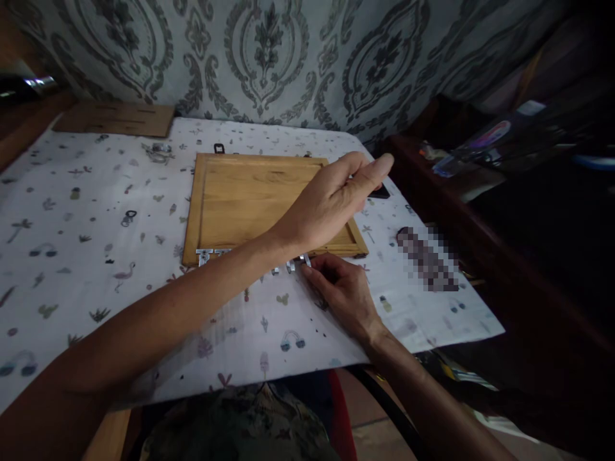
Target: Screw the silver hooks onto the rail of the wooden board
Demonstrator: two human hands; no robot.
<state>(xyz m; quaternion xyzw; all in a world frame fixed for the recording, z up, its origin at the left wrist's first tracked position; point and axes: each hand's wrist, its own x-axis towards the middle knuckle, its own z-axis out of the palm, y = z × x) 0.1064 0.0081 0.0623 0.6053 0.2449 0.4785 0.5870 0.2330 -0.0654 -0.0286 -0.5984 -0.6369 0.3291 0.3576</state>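
A framed wooden panel [240, 198] lies flat on the table. Several small silvery metal fittings [204, 257] line its near edge, partly hidden by my left forearm. My left hand [334, 195] hovers over the panel's right side with its fingers curled in and the thumb stretched over them. Whatever it may hold is hidden. Just off the near edge, my right hand [343, 291] pinches a small metal fitting [305, 260] between thumb and finger.
The table wears a white printed cloth [158, 307]. Cardboard [115, 120] and a small heap of metal bits [158, 152] lie at the back left. A dark flat object [382, 191] shows beyond my left hand. A plastic bottle [490, 137] lies at right.
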